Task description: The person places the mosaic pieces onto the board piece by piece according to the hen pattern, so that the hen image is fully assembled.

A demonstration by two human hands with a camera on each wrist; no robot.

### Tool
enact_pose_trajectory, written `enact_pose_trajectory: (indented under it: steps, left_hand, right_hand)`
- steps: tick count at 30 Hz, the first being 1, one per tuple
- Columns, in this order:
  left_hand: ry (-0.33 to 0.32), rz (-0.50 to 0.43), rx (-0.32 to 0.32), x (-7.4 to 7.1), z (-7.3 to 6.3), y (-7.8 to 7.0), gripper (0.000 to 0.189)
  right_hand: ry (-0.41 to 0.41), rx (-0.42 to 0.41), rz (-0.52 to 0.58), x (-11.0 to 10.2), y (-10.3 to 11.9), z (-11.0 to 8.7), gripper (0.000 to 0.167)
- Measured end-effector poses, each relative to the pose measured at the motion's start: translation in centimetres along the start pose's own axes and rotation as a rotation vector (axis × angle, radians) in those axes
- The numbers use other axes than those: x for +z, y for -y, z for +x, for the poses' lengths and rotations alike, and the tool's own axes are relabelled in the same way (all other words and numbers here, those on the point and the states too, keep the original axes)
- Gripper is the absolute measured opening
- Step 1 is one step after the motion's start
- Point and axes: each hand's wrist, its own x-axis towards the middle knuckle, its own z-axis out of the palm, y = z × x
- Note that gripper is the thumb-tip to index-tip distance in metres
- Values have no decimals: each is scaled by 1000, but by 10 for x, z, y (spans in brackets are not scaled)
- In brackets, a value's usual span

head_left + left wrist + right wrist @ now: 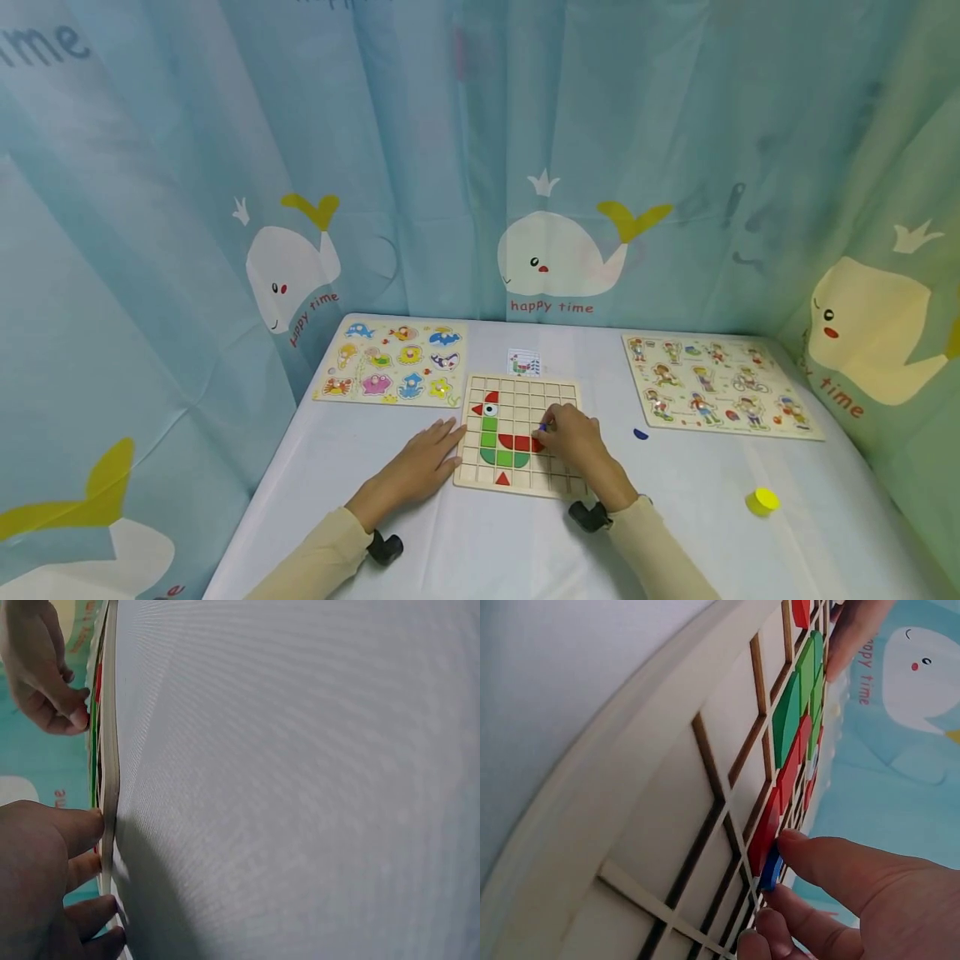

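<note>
A wooden grid board (480, 479) lies on the table, with red and green pieces in it forming a bird shape. My left hand (422, 458) rests at the board's left edge, its thumb (82, 827) and fingers touching that edge. Over the board's right part, my right hand (573, 437) pinches a small blue piece (771, 871) between thumb and fingers. That piece is right beside a red piece (764, 834) at the end of the red row. The round white eye piece (491, 410) sits near the board's upper left. Beyond the board lies a small picture card (523, 363).
A sea-animal peg puzzle (390, 360) lies at the back left, and a puzzle with figures (720, 387) at the back right. A dark blue half-round piece (641, 434) lies right of the board. Farther right is a yellow cylinder (762, 502). A whale-print curtain (450, 167) hangs behind.
</note>
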Motion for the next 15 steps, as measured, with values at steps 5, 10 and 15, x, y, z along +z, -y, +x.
enact_pose_trajectory:
  steps: [5,10,15]
  left_hand:
    - [1,-5,7,-1,-1,0,58]
    - [3,-5,15,-3,-1,-1,58]
    - [7,-16,6,-3,-1,-1,58]
  right_hand:
    - [23,0,7,-1,-2,1,20]
    - [20,-11,22,-2,-3,1,17]
    - [16,-16,31,-1,-5,1,15]
